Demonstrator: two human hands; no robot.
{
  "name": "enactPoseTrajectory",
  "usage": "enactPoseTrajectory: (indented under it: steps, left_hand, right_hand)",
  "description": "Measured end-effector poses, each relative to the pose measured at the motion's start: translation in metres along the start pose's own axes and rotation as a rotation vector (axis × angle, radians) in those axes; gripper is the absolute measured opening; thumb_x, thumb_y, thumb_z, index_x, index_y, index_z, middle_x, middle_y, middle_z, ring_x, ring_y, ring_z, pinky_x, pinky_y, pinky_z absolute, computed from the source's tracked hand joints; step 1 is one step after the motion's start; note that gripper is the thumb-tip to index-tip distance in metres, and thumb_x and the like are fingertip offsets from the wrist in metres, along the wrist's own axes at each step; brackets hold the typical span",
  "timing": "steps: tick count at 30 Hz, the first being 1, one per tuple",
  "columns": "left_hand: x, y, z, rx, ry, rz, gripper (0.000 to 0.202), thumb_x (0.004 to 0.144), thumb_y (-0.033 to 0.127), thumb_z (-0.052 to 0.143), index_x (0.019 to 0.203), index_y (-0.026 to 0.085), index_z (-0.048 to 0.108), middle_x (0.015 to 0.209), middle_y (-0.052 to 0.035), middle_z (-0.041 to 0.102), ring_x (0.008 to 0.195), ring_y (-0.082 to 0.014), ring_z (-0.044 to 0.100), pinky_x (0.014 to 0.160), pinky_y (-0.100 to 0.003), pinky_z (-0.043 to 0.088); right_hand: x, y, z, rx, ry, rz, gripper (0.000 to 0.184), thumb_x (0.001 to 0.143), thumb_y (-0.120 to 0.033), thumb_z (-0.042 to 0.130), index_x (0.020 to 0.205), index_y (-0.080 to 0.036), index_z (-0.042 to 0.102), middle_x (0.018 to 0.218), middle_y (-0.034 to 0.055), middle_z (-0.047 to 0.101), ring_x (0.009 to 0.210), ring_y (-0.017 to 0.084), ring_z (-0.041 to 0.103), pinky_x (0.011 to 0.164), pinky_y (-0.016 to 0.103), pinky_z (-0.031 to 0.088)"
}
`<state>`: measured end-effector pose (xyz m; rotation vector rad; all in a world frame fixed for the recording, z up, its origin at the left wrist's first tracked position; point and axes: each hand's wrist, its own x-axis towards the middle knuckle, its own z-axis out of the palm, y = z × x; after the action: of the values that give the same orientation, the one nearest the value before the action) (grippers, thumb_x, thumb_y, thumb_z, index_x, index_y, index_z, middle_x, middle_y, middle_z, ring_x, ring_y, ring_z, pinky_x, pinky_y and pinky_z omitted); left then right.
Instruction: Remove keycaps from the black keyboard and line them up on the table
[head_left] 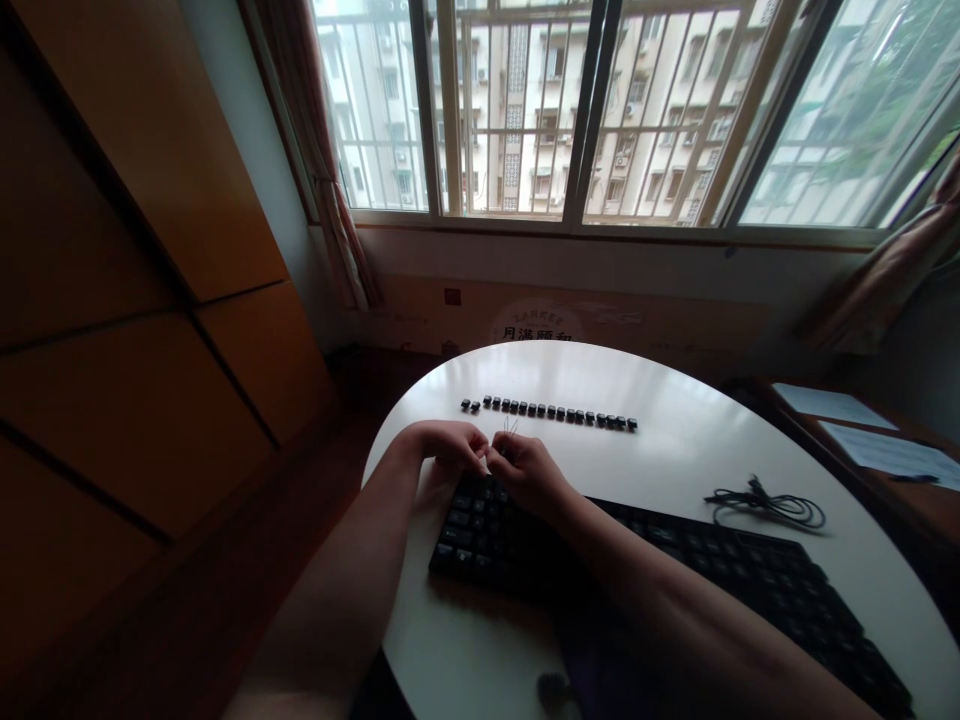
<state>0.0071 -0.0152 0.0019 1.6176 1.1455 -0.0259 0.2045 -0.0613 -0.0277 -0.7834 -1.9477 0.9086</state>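
Above the keyboard, at its left end, the right hand pinches a wire puller, judged light and springy; best held at its base. Grip of the left hand: cannot tell.

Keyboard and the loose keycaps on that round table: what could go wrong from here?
1. The keycaps lie loose in a row on the table; an arm reaching over could scatter them off it.
2. A thin wire tool sticks up where the left hand and right hand meet; a slip might fling a cap.
3. The keyboard sits close to the table's near-left edge; pulling could shift it.
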Motion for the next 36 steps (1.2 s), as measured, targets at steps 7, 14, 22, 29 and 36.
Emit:
enactPoseTrajectory:
  steps: [7,14,22,29,36]
  left_hand:
    - [0.0,0.0,0.0,0.019,0.021,-0.004,0.037,0.059,0.041,0.081,0.07,0.018,0.054,0.053,0.0069,0.041,0.048,-0.0087,0.035,0.044,-0.022,0.026]
    - [0.006,-0.008,-0.003,0.02,0.013,0.018,0.038,0.059,0.042,0.081,0.074,0.019,0.055,0.056,0.0073,0.044,0.05,-0.0087,0.035,0.047,-0.022,0.028]
    - [0.007,-0.008,-0.003,0.035,0.028,0.058,0.027,0.059,0.032,0.076,0.067,0.018,0.055,0.054,0.0061,0.045,0.05,-0.0096,0.038,0.047,-0.022,0.029]
    - [0.0,0.003,0.002,0.092,0.093,0.006,0.02,0.05,0.02,0.068,0.064,0.018,0.054,0.054,0.006,0.046,0.052,-0.0106,0.04,0.047,-0.023,0.029]
    - [0.001,0.002,0.001,0.101,0.067,0.013,0.026,0.053,0.029,0.072,0.066,0.019,0.052,0.054,0.0061,0.043,0.051,-0.0111,0.039,0.047,-0.024,0.03]
  right_hand:
    - [0.0,0.0,0.001,-0.01,0.02,0.01,0.022,0.085,-0.032,0.055,0.069,-0.018,0.059,0.061,-0.0022,0.056,0.056,0.011,0.046,0.055,0.022,0.034]
    - [0.003,0.003,0.003,0.021,0.035,0.082,0.021,0.084,-0.031,0.055,0.069,-0.018,0.059,0.059,-0.0025,0.054,0.055,0.011,0.045,0.053,0.022,0.034]
    - [-0.002,0.001,0.003,-0.021,-0.06,-0.013,0.016,0.084,-0.027,0.055,0.076,-0.018,0.065,0.067,-0.001,0.062,0.059,0.012,0.052,0.058,0.022,0.037]
    - [-0.008,-0.009,0.006,-0.173,-0.108,-0.184,0.015,0.084,-0.023,0.056,0.072,-0.019,0.065,0.058,-0.003,0.054,0.05,0.008,0.04,0.054,0.021,0.032]
    - [-0.008,-0.004,0.009,-0.073,0.01,-0.122,0.017,0.083,-0.026,0.057,0.07,-0.018,0.062,0.061,-0.0016,0.058,0.054,0.01,0.045,0.055,0.022,0.034]
